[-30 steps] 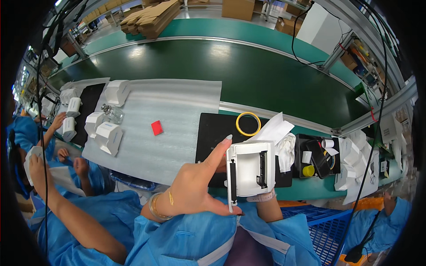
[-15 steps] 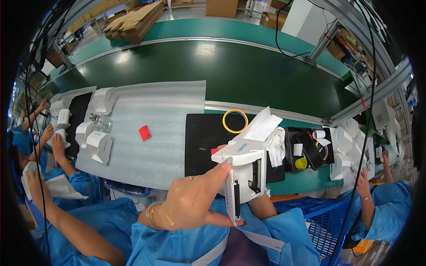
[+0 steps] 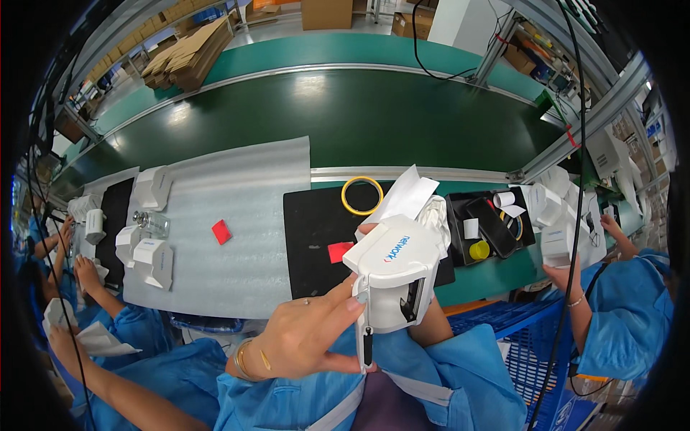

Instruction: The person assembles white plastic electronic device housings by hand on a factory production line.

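Note:
Both my hands hold a white plastic device [image 3: 402, 262] with a rounded top, blue lettering and a dark slot in its front. My left hand [image 3: 305, 330] grips its hinged front flap [image 3: 364, 323], which hangs open, with the thumb on the upper part and a finger at the lower end. My right hand [image 3: 433, 325] is mostly hidden behind the device and supports it from the far side; fingertips show past its far edge. Beneath lies a black mat [image 3: 316, 237] with a red square piece [image 3: 340, 251] and a yellow tape roll [image 3: 361, 195]. White paper [image 3: 402, 194] lies behind the device.
A black tray [image 3: 460, 266] holds a yellow cap [image 3: 479, 250] and small parts. White housings [image 3: 153, 264] stand left near a glass bottle [image 3: 154, 224]; another red piece [image 3: 221, 231] lies on foam sheet. Co-workers sit both sides. A blue crate [image 3: 517, 366] stands right; a cable hangs there.
The device has tilted, so more of its lettered top shows, and the flap has turned with it. At right, a co-worker's hand now touches a white housing. The whole view has shifted slightly.

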### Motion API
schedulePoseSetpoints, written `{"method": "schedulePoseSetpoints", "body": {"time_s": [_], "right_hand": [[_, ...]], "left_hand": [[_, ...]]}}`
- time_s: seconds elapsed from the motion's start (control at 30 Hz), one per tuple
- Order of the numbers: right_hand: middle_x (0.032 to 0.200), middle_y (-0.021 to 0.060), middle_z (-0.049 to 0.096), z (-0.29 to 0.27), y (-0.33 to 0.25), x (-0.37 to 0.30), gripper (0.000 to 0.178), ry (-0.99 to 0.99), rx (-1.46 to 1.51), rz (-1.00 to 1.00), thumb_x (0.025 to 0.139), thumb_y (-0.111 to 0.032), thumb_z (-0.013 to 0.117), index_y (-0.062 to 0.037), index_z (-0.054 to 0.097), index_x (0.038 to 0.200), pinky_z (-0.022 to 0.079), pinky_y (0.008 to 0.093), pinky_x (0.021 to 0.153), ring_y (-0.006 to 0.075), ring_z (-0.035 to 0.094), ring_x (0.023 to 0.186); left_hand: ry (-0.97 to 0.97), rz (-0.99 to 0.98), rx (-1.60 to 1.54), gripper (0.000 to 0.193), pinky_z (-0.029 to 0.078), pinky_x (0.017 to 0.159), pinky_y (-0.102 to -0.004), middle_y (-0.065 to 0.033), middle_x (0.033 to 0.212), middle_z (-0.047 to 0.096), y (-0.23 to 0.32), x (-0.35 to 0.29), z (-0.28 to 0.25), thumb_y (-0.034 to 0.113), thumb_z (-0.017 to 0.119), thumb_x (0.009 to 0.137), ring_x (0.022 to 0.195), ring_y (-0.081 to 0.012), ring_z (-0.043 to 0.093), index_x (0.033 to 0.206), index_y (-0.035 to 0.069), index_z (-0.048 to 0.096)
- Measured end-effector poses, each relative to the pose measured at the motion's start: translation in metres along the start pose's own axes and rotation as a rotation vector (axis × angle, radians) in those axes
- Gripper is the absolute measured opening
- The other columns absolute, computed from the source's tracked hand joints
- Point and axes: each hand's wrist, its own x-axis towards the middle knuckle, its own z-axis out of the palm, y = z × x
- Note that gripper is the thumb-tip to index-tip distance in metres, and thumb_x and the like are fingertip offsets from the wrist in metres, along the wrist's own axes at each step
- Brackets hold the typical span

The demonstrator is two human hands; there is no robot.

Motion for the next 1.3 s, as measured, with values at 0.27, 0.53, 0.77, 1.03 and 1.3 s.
{"method": "schedulePoseSetpoints", "body": {"time_s": [0.27, 0.53, 0.77, 1.03, 1.3], "right_hand": [[0.118, 0.0258, 0.056, -0.003, -0.018, 0.006, 0.072, 0.042, -0.36, -0.013, 0.085, -0.045, 0.052, 0.0128, 0.042, 0.127, 0.053, 0.034, 0.084, 0.0258, 0.063, 0.1], [0.111, 0.0136, 0.062, 0.017, -0.013, 0.04, 0.036, -0.023, -0.751, -0.101, 0.091, -0.024, 0.054, 0.0031, 0.056, 0.115, 0.051, 0.0343, 0.082, 0.0188, 0.062, 0.097], [0.072, 0.0267, 0.056, 0.058, -0.037, 0.042, 0.043, -0.195, -1.667, -0.116, 0.09, -0.035, 0.053, 0.0045, 0.041, 0.101, 0.045, 0.0442, 0.061, 0.0436, 0.057, 0.069], [0.077, 0.0219, 0.059, 0.031, -0.102, -0.032, 0.045, -0.001, -1.557, 0.053, 0.094, -0.037, 0.048, 0.0069, 0.043, 0.105, 0.047, 0.0379, 0.059, 0.0303, 0.062, 0.069], [0.07, 0.0078, 0.059, -0.024, -0.199, -0.175, 0.028, 1.094, -1.064, -0.417, 0.096, -0.029, 0.045, -0.0051, 0.039, 0.11, 0.037, 0.0188, 0.03, 0.0098, 0.052, 0.041]], "left_hand": [[0.063, 0.038, -0.425, 0.094, 0.045, 0.089, -0.0431, -0.0341, 0.133, 0.037, -0.024, -0.009, 0.012, 0.039, 0.083, 0.063, 0.108, -0.0419, 0.053, 0.138, 0.015, 0.032], [0.464, -0.487, -0.535, 0.097, 0.039, 0.1, -0.0394, -0.02, 0.133, 0.042, -0.055, -0.029, 0.04, 0.042, 0.074, 0.075, 0.12, -0.0286, 0.047, 0.145, 0.008, 0.016], [0.67, -0.504, -1.049, 0.105, 0.044, 0.097, -0.0408, -0.0192, 0.128, 0.049, -0.052, -0.023, 0.019, 0.034, 0.081, 0.067, 0.114, -0.0297, 0.054, 0.143, -0.002, 0.017], [0.397, -0.58, -0.919, 0.102, 0.042, 0.098, -0.0423, -0.0191, 0.129, 0.047, -0.04, 0.024, 0.08, 0.059, 0.061, 0.079, 0.114, -0.0286, 0.053, 0.146, 0.002, 0.009], [0.213, -0.756, -1.185, 0.062, 0.048, 0.088, -0.0391, -0.0209, 0.112, 0.059, -0.072, 0.037, 0.084, 0.032, 0.054, 0.092, 0.098, -0.0272, 0.061, 0.141, 0.007, 0.024]]}}
